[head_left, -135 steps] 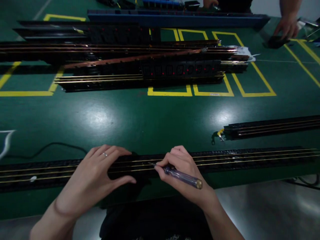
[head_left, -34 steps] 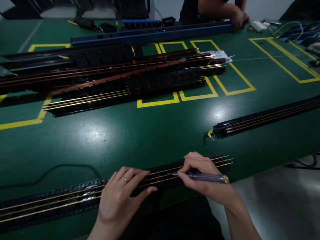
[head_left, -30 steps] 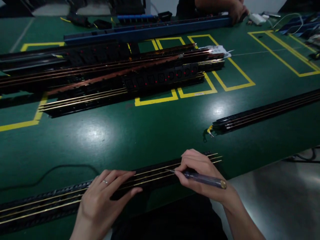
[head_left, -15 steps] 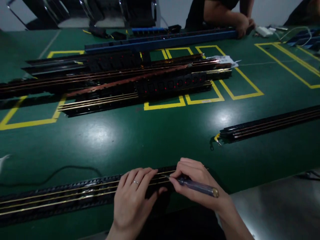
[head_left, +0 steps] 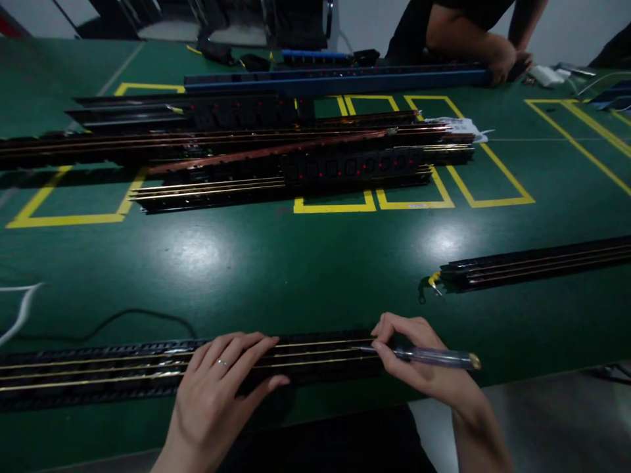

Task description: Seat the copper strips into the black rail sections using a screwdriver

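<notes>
A long black strip with thin brass rails [head_left: 123, 368] lies along the near edge of the green table [head_left: 296, 263]. My left hand [head_left: 217, 387], with a ring on one finger, rests fingers spread flat on top of it. My right hand [head_left: 419, 364] pinches a clear-handled screwdriver [head_left: 434, 357], whose tip touches the brass rails at the strip's right end.
A second black strip [head_left: 532, 263] lies at the right with a yellow-green wire at its end. A pile of long black and copper strips [head_left: 276, 151] and a blue bar [head_left: 340, 82] fill the back. Another person's arm [head_left: 473, 46] rests on the blue bar. A black cable [head_left: 138, 318] curls at left.
The strip has slid left along the table edge, so its right end now sits at my right hand. My left hand has shifted along it, and the screwdriver now lies nearly level.
</notes>
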`<state>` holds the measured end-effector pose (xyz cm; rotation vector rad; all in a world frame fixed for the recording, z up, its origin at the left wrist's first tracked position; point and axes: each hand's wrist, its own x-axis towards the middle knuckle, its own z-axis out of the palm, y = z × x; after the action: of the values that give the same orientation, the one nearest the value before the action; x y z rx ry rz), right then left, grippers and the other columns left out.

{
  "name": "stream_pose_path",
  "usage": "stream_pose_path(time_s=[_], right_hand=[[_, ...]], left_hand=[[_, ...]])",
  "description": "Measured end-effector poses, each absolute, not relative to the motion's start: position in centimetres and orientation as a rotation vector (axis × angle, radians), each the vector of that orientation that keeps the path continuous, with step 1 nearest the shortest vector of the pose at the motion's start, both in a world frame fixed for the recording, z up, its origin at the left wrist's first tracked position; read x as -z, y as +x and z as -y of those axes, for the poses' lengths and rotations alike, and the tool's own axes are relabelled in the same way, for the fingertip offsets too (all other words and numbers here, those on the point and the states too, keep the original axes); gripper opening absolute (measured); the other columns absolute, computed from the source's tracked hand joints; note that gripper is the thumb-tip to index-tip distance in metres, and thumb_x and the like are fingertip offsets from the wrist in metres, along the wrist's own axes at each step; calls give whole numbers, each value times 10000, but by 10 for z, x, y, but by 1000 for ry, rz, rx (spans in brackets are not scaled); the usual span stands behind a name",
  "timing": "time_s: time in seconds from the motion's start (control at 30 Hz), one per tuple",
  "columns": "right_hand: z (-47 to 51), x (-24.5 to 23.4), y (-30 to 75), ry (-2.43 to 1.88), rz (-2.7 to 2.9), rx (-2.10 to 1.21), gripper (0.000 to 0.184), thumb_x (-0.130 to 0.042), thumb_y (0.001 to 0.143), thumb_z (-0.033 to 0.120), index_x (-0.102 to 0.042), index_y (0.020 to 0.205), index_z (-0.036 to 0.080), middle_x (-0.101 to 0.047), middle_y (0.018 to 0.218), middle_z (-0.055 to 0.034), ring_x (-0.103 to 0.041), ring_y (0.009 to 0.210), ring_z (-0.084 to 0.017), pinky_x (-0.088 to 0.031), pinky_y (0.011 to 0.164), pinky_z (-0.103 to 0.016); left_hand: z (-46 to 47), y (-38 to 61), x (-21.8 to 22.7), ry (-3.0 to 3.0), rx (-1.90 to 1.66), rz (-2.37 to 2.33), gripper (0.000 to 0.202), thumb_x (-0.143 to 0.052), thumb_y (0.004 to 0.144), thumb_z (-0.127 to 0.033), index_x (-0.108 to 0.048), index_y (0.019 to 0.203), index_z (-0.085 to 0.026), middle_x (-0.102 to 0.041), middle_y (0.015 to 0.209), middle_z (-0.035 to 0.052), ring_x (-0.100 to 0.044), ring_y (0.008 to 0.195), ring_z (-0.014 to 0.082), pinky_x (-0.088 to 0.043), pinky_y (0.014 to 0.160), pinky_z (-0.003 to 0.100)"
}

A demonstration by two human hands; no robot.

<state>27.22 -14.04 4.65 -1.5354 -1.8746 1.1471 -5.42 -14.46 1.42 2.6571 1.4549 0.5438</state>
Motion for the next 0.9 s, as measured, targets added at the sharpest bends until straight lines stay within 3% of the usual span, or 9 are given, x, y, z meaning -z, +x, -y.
stream_pose_path(time_s=[0.1,0.23,0.3,0.37,0.47,0.53,0.63,0.73,0.9], right_hand=[[145,-45,285,-1512,1804,-1157,265,-525,922,339,-519,722,164,-566,688,5,-568,699,-93,-431,648,-223],[157,-40,305,-1588,1729,-1113,262,-549,918,321,-531,713,160,-574,617,10,-549,567,-76,-409,533,-204],[162,-43,308,-1580,1590,-986,197,-522,947,287,-569,802,163,-581,560,27,-583,539,-80,-448,537,-199],[165,-50,301,-1543,1514,-783,154,-481,976,227,-608,912,170,-609,554,33,-641,593,-85,-498,606,-198],[162,-64,272,-1451,1739,-603,101,-584,935,191,-663,998,190,-736,851,-4,-691,817,-88,-536,784,-222],[158,-69,244,-1318,1970,-631,246,-691,879,300,-654,1102,203,-725,1110,-18,-673,1003,-124,-533,906,-273],[152,-62,206,-1285,2230,-642,475,-663,870,500,-603,1249,219,-612,1359,-31,-591,1205,-183,-486,1039,-350],[149,-43,185,-1336,2298,-549,571,-600,890,554,-552,1337,201,-566,1412,-62,-558,1253,-200,-461,1069,-367],[158,-25,177,-1434,2226,-508,361,-585,949,367,-594,1280,225,-671,1238,-49,-620,1126,-174,-492,944,-339]], left_hand=[[145,-56,-13,2657,-527,-1469,406,-707,842,-450,-637,1211,-294,-713,1102,4,-640,994,205,-443,852,350],[143,-81,-9,2608,-458,-1474,506,-669,858,-492,-564,1330,-341,-680,1216,5,-631,1063,233,-457,896,392],[141,-99,-6,2583,-489,-1548,530,-666,847,-531,-546,1345,-396,-671,1227,-20,-630,1054,245,-468,890,422],[138,-113,-4,2598,-621,-1540,464,-691,826,-539,-588,1271,-461,-697,1102,-62,-635,944,219,-483,826,399],[135,-113,-5,2565,-621,-1446,510,-728,824,-454,-559,1305,-476,-687,1032,-75,-616,878,175,-504,798,349],[134,-103,-8,2560,-609,-1455,567,-725,837,-414,-517,1362,-457,-677,1060,-59,-609,887,173,-506,818,351],[135,-90,-11,2587,-641,-1501,590,-702,860,-391,-483,1405,-441,-675,1090,-33,-605,888,191,-497,831,381],[138,-86,-10,2598,-630,-1521,626,-682,875,-377,-431,1444,-447,-671,1114,-22,-606,909,207,-497,855,404],[147,-94,-4,2644,-616,-1527,634,-694,858,-412,-441,1438,-436,-687,1115,-34,-623,939,205,-507,865,378]])
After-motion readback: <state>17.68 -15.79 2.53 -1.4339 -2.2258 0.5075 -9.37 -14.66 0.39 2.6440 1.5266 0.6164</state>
